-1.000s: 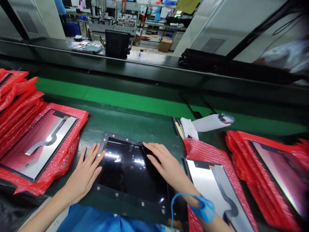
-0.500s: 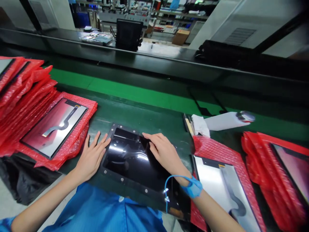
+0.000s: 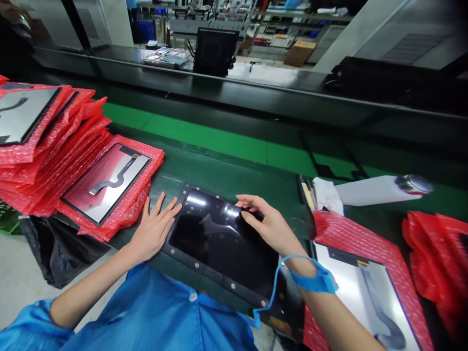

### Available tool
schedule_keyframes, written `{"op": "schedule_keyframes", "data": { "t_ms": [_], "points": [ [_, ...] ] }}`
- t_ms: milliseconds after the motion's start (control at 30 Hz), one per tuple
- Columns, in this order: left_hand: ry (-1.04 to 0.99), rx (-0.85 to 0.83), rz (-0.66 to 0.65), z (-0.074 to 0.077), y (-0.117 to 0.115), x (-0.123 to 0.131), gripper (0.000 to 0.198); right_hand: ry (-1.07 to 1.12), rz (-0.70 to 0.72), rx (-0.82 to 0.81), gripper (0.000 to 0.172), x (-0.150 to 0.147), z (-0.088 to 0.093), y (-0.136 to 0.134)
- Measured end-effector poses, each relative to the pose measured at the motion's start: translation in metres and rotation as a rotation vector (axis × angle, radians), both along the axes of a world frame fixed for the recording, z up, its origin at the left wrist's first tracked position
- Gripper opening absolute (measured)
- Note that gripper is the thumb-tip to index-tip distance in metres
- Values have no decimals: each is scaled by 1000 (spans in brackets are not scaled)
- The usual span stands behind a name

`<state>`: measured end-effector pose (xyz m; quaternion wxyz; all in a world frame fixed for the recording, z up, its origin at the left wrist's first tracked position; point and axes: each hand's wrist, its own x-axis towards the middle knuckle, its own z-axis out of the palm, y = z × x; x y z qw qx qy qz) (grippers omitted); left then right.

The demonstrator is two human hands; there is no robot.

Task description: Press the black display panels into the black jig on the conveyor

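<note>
A black glossy panel (image 3: 219, 243) lies on a dark, flat base plate (image 3: 215, 274) with several round silver dots along its border. My left hand (image 3: 151, 229) rests flat with fingers spread, its fingertips on the plate's left edge. Over the panel's upper right part is my right hand (image 3: 268, 222), its fingers loosely bent and the thumb a little apart from them. I see nothing held between them; whether the fingertips touch the panel I cannot tell. A blue wrist strap (image 3: 316, 278) with a coiled cord circles my right wrist.
Display panels with ribbon cables lie on red bubble bags: one at left (image 3: 106, 183), one at right (image 3: 365, 292). Red bags are stacked at far left (image 3: 73, 141) and far right (image 3: 438, 263). A white bottle (image 3: 369, 190) lies behind the right panel. A green belt (image 3: 219, 141) runs beyond.
My right hand's fingers have drawn in from a straighter reach at the panel's top edge. The strip seen along that edge no longer shows. My left hand stays in place; the view has shifted left.
</note>
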<state>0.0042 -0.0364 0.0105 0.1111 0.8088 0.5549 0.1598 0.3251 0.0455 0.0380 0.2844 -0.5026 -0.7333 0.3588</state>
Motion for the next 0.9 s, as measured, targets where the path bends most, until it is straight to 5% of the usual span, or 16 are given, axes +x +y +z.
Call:
{"op": "schedule_keyframes", "data": {
  "t_ms": [333, 633, 767, 900],
  "points": [
    [-244, 26, -58, -1, 2, 7, 34, 116, 89, -128, 36, 3, 35, 5],
    [-1007, -333, 156, 26, -11, 49, 33, 315, 66, -80, 40, 17, 92, -8],
    [-1202, -264, 138, 56, 33, 64, 30, 242, -196, 281, 48, 34, 100, -18],
    [-1193, -197, 179, 93, 118, 62, 36, -14, -456, 476, 48, 47, 57, -59]
  ]
}}
